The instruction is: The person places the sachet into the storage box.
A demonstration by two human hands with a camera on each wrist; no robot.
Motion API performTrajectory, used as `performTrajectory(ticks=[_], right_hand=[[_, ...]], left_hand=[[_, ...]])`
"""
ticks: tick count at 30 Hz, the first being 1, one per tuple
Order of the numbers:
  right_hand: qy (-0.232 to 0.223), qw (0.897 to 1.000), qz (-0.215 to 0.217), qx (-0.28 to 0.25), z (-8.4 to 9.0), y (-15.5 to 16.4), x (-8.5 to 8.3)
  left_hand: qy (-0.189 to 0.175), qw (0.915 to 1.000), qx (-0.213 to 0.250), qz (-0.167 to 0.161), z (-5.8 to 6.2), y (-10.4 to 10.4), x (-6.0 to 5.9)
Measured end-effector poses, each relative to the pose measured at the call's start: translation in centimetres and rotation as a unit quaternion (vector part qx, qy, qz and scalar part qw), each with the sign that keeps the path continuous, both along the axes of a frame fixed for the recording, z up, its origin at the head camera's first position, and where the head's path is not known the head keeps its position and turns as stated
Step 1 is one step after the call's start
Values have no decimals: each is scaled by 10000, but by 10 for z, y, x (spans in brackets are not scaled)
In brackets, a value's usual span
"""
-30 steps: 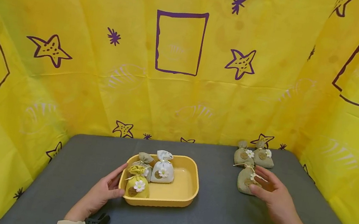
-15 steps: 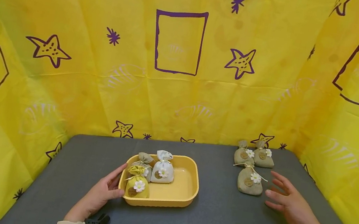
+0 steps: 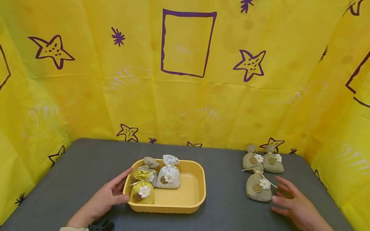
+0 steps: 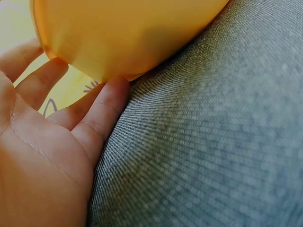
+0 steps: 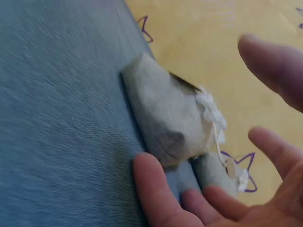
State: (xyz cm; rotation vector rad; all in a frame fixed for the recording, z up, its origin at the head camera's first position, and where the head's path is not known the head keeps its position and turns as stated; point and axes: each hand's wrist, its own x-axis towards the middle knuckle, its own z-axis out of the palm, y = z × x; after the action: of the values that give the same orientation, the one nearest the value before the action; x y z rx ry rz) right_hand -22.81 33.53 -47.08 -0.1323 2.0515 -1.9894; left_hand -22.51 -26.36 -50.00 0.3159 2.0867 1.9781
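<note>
right hand (image 3: 294, 209) splayed, holding nothing, just right of the nearest grey sachet (image 3: 258, 187) near the tabletop's right edge; left hand (image 3: 104, 199) flat against the yellow tray (image 3: 193, 204).

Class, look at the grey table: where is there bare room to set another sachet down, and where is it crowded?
Free: the tray's right half, and the table between the tray and the right hand. Crowded: the tray's left end, with three sachets by the left hand, and the far right corner's three beige sachets.
</note>
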Motion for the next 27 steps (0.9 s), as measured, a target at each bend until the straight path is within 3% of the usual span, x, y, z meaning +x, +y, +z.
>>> performTrajectory(ticks=[11, 19, 27], right_hand=[[-69, 9952, 792, 568, 1, -1, -29], [144, 9861, 907, 1388, -2, -6, -44], [523, 9671, 802, 2357, -4, -19, -48]], left_hand=[[17, 10000, -18, -12, -1, 0, 0], [37, 10000, -42, -33, 0, 0, 0], [-21, 9999, -117, 46, 0, 0, 0]])
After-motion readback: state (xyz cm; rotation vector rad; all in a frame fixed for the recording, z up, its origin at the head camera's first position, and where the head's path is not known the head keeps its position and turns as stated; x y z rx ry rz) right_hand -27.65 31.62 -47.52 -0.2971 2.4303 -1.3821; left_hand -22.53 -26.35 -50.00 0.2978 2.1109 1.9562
